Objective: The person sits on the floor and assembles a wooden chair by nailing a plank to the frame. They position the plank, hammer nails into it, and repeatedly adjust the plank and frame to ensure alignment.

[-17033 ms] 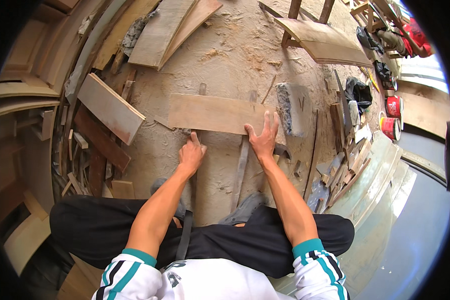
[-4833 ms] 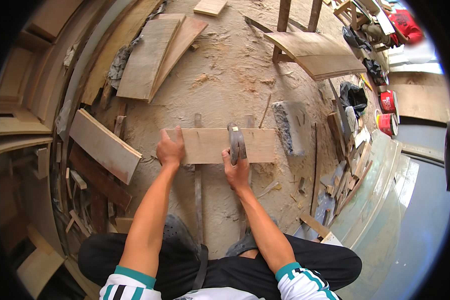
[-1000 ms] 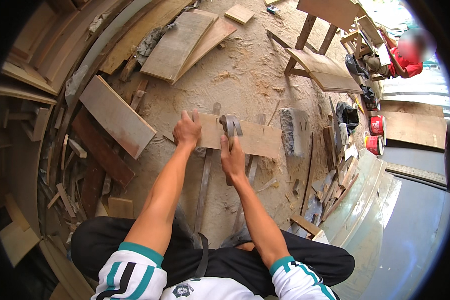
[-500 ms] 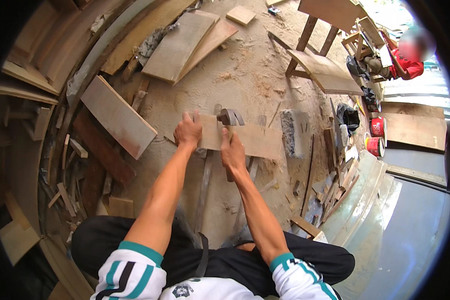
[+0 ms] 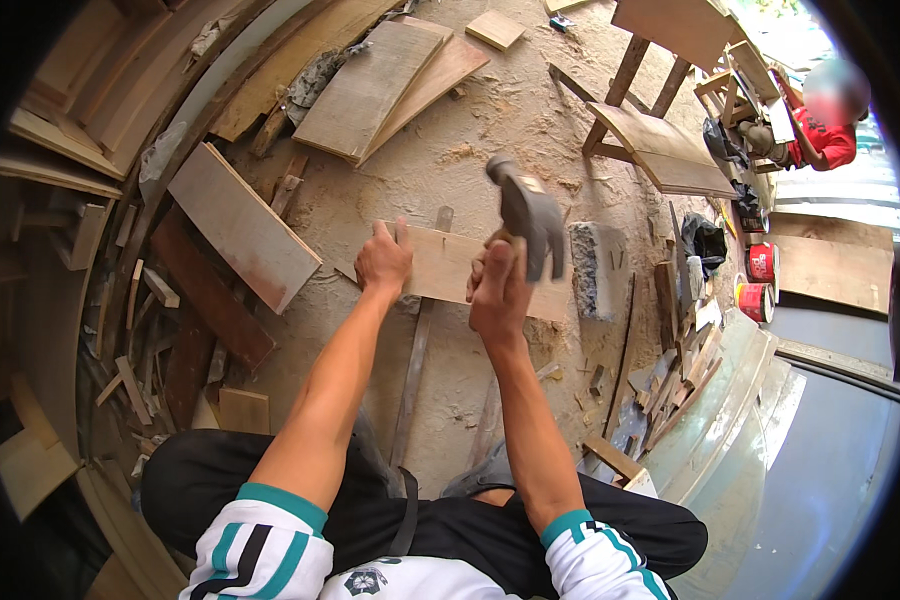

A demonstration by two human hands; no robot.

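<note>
My right hand (image 5: pixel 500 287) is wrapped round the handle of a claw hammer (image 5: pixel 535 215). The hammer's dark metal head hangs raised over a flat wooden board (image 5: pixel 437 262), apart from it. At the board's left end my left hand (image 5: pixel 382 264) grips it, fingers closed on the edge. The board lies crosswise over narrow wooden strips (image 5: pixel 413 370) that run toward me. Part of its right half is hidden behind my right hand and the hammer. Just past its right end lies a rough grey block (image 5: pixel 592 270).
Loose planks (image 5: pixel 240 225) and offcuts lie to my left, more boards (image 5: pixel 370 90) beyond. A wooden chair (image 5: pixel 655 140) stands far right, near a seated person in red (image 5: pixel 820 140). Along the right are red tins (image 5: pixel 755 300), a black bag (image 5: pixel 705 240) and scrap wood.
My right hand has lifted the hammer off the board, up and to the right. My left hand stays on the board's left end. The whole view has shifted slightly.
</note>
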